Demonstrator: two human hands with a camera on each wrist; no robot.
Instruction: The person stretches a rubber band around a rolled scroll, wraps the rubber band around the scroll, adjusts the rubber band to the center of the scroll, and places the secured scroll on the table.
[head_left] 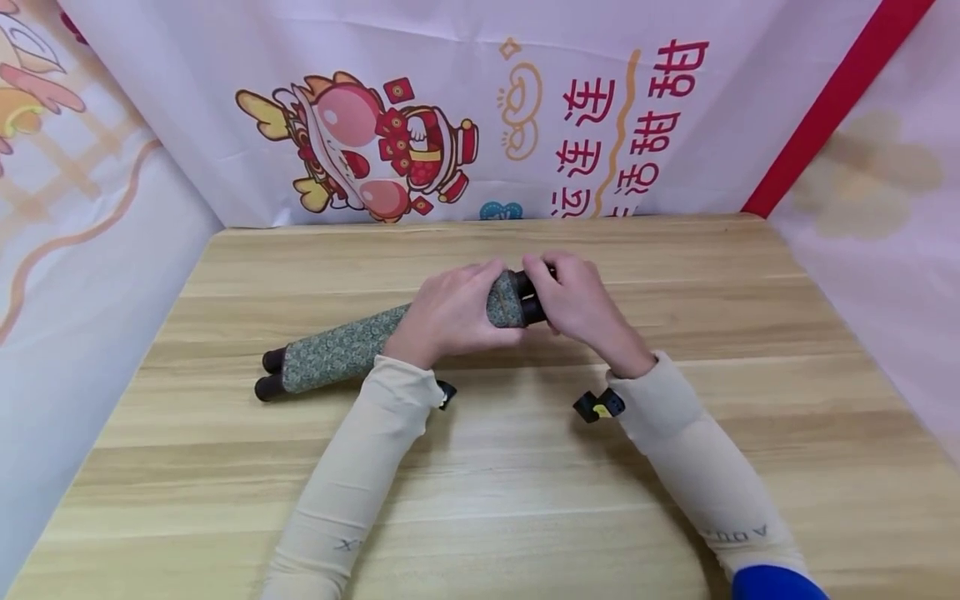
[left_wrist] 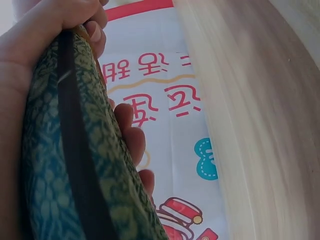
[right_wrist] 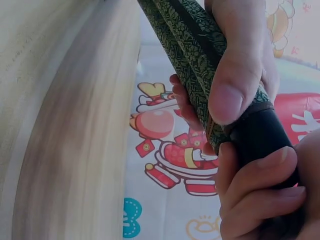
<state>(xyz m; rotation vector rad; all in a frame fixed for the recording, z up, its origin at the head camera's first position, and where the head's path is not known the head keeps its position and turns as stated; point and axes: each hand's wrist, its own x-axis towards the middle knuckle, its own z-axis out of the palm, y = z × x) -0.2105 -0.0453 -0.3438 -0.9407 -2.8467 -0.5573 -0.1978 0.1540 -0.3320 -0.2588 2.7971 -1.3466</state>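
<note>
A rolled scroll [head_left: 337, 354] in green patterned brocade lies slantwise over the table, two dark roller knobs [head_left: 268, 387] sticking out at its left end. My left hand [head_left: 453, 312] grips the rolled body close to its right end, thumb and fingers on opposite sides. At that end, my right hand [head_left: 573, 296] holds the dark roller knobs, its fingers curled round a black knob [right_wrist: 260, 132] in the right wrist view. A dark strip [left_wrist: 75, 125] runs along the brocade in the left wrist view.
The wooden table [head_left: 525, 508] extends on all sides of the hands. Behind it hangs a white printed cloth [head_left: 442, 42] with a cartoon figure and red characters; a red band [head_left: 832, 108] runs down the right corner. Pale cloths flank the table on both sides.
</note>
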